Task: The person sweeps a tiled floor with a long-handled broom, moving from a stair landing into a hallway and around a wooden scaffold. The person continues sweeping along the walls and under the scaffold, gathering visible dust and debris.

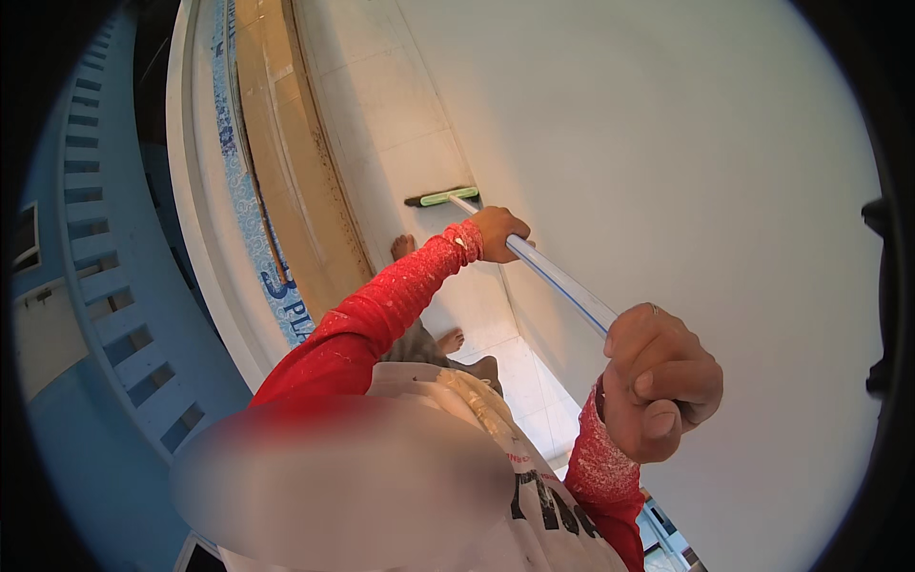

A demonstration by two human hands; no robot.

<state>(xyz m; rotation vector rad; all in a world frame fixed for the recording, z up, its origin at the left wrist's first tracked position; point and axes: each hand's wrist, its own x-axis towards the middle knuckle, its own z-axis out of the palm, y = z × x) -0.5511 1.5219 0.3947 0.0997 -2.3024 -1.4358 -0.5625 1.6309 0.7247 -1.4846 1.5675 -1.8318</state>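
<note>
We grip a long white pole (558, 276) at frame centre: left hand (498, 234) clenched midway, right hand (658, 381) clenched on its end; its green squeegee head (443, 197) meets the white wall (667, 143).

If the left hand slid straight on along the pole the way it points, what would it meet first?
Probably the green-edged tool head at the pole's far end, against the white wall. The left hand has only bare pole ahead; depth is uncertain.
</note>
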